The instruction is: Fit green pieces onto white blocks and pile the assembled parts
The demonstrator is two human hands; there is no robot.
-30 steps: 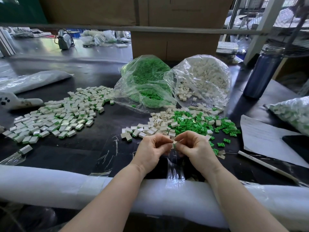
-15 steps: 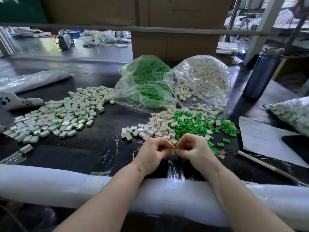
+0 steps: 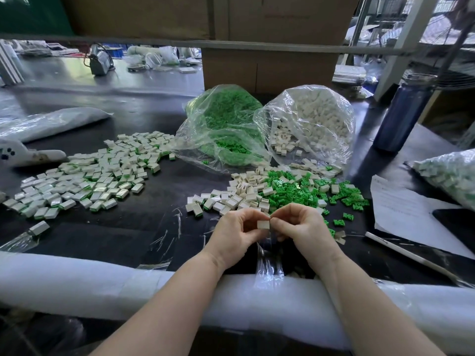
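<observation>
here, one white block (image 3: 263, 224) pinched between left hand (image 3: 237, 233) and right hand (image 3: 303, 227), two bags (image 3: 321, 119) behind

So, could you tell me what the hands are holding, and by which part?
A small white block, pinched between both hands: left hand at its left edge, right hand at its right edge.
</observation>
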